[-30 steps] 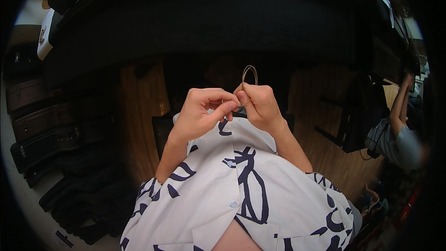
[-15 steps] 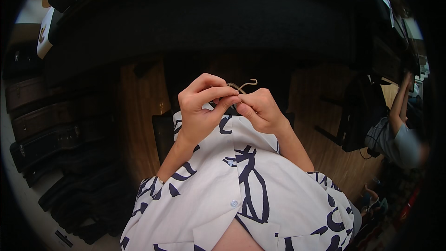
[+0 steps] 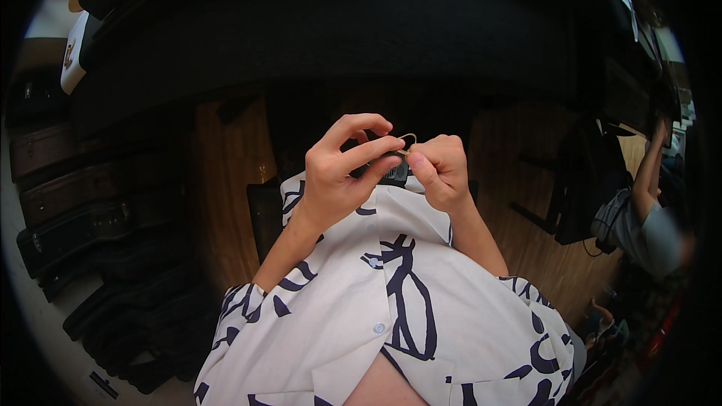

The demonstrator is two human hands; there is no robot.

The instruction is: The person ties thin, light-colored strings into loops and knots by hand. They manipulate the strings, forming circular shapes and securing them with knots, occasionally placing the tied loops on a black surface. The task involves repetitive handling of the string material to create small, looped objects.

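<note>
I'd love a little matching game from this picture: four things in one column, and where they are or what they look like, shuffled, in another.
Things
1. Cord
2. Shirt
3. Cases
4. Floor

Places and looks
A. White with dark marks
B. Brown, with a wood grain
C. Thin and tan, between the left hand and the right hand
D. Dark, along the picture's left side

Right pairs: 1-C, 2-A, 3-D, 4-B
</note>
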